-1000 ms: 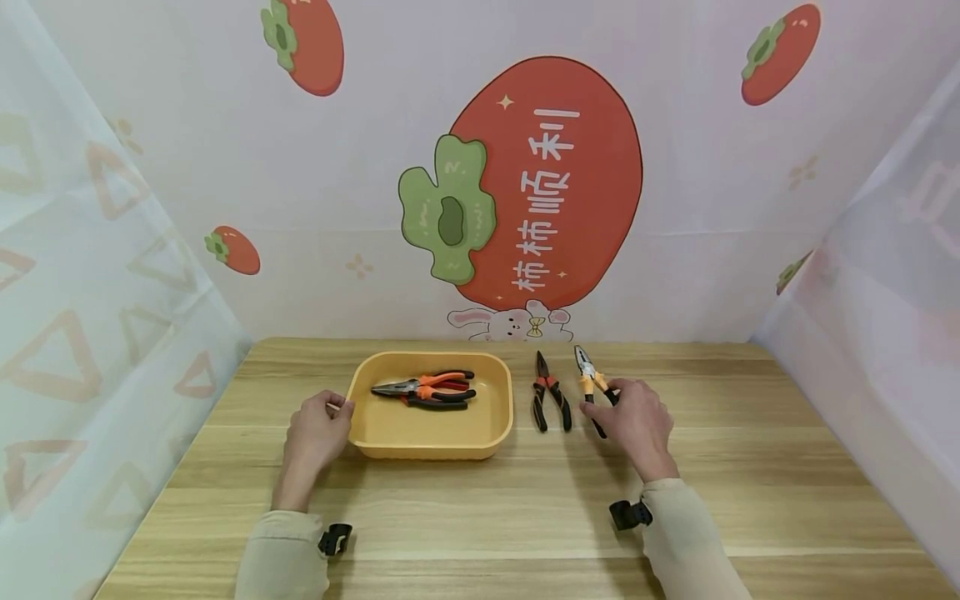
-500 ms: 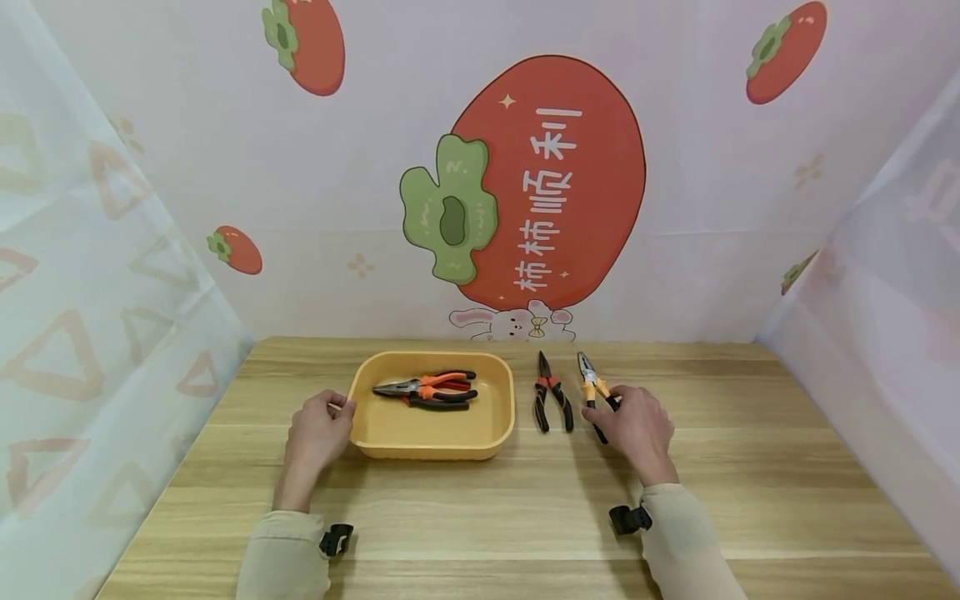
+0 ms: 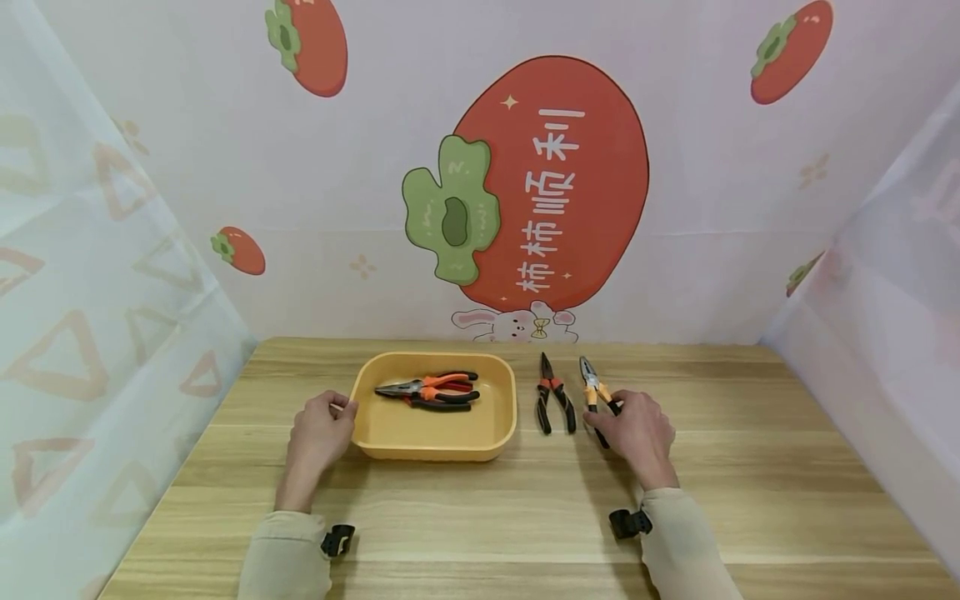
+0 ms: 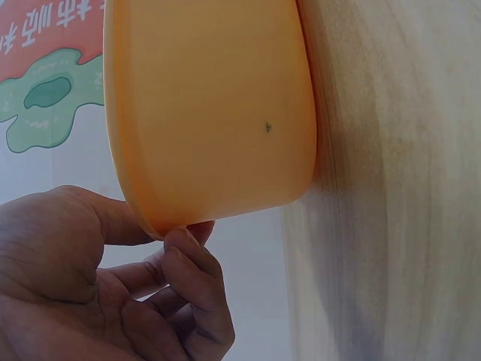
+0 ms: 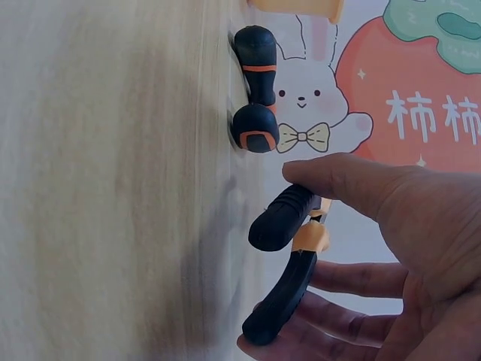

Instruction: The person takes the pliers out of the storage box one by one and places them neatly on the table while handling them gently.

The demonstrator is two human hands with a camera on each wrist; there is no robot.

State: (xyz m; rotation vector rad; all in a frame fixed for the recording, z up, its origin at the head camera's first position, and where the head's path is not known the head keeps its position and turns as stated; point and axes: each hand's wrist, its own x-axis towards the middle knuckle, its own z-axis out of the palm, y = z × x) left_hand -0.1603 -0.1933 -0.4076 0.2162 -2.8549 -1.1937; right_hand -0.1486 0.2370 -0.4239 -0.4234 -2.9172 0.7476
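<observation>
My left hand (image 3: pixel 322 429) pinches the left rim of a yellow plastic tray (image 3: pixel 420 437), thumb on one side and fingers on the other in the left wrist view. In the tray lie orange-and-black long-nose pliers (image 3: pixel 408 388), partly over a second tool with a red handle (image 3: pixel 459 386). My right hand (image 3: pixel 637 429) grips yellow-and-black combination pliers (image 3: pixel 592 385) by their spread handles; the right wrist view shows the thumb on one black handle (image 5: pixel 282 218) and fingers on the other. Between tray and right hand lie black-and-red long-nose pliers (image 3: pixel 554 393), handles spread, jaws pointing away.
All of this is on a wood-grain table (image 3: pixel 480 525). A white cloth backdrop (image 3: pixel 360 167) with printed persimmons rises behind its far edge, and similar cloth walls stand at the left and right. Black camera mounts (image 3: pixel 630 523) sit at both wrists.
The right hand has drawn the combination pliers slightly toward the person. The left hand stays on the tray rim, and the head view has shifted slightly.
</observation>
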